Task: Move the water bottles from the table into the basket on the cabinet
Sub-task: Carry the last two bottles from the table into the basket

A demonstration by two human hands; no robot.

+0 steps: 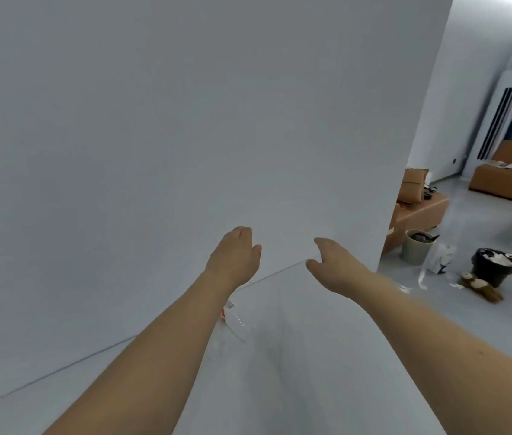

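Both my arms reach forward over a white surface [295, 356] that meets a white wall. My left hand [236, 255] hangs with loosely curled fingers and holds nothing. My right hand [333, 262] is likewise relaxed and empty, close to the wall's corner. A clear water bottle with a red and white label [236, 321] lies on its side on the white surface, just under my left forearm and partly hidden by it. No basket or cabinet top with a basket is in view.
The white wall [185, 120] fills most of the view. To the right the room opens: a grey bin [417, 251], a black bin [494, 266], a plush toy [480, 285], tan sofas [421, 211] and a standing air conditioner [499, 114].
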